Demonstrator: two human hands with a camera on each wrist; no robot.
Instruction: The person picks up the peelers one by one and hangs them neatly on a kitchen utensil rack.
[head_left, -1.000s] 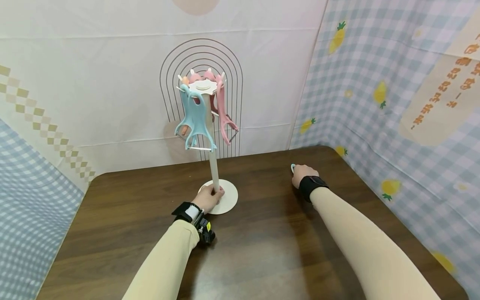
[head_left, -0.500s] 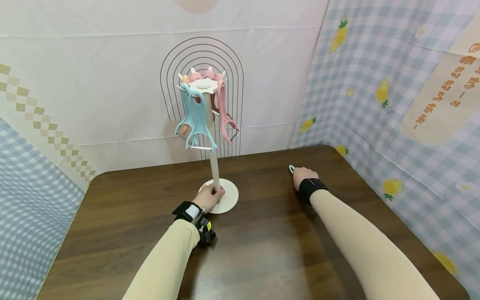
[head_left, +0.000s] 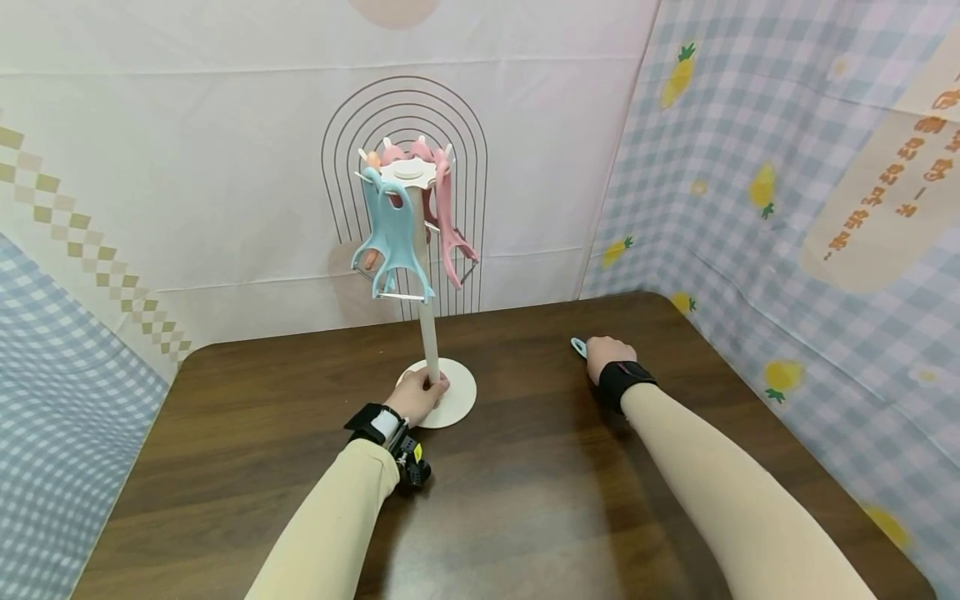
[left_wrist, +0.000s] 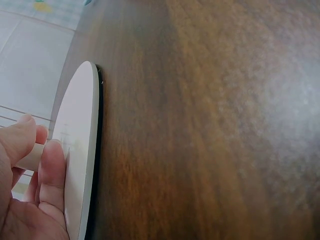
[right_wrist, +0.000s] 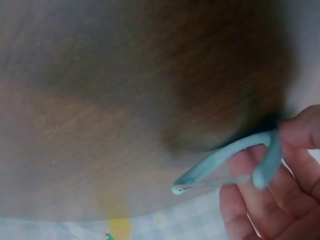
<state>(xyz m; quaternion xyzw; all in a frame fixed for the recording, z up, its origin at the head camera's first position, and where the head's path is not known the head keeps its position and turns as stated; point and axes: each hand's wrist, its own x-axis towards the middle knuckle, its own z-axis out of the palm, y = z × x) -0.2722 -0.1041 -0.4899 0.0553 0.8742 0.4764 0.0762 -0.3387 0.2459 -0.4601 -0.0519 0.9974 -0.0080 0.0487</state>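
Note:
A white stand (head_left: pixel 427 333) with a round base (head_left: pixel 460 392) and a hooked top is upright on the table. My left hand (head_left: pixel 416 398) grips its pole just above the base; in the left wrist view, thumb and fingers (left_wrist: pixel 51 165) curl around the pole. Light blue Y-shaped peelers (head_left: pixel 397 237) hang at its front, a pink peeler (head_left: pixel 444 221) at its right, and more pink and orange ones behind, partly hidden. Right of the stand, my right hand (head_left: pixel 611 357) holds another light blue peeler (right_wrist: pixel 220 156) close to the tabletop. Its handle end (head_left: pixel 578 347) sticks out leftward.
The dark wooden table (head_left: pixel 495 500) reaches back to a white cloth wall (head_left: pixel 540 167) close behind the stand. A blue checked cloth (head_left: pixel 750 275) with pineapple prints hangs along the right side, and another checked cloth (head_left: pixel 67 400) lies left.
The peeler in my right hand has turned, so its handle end now shows further left and slightly lower. My left hand and the stand have stayed in place.

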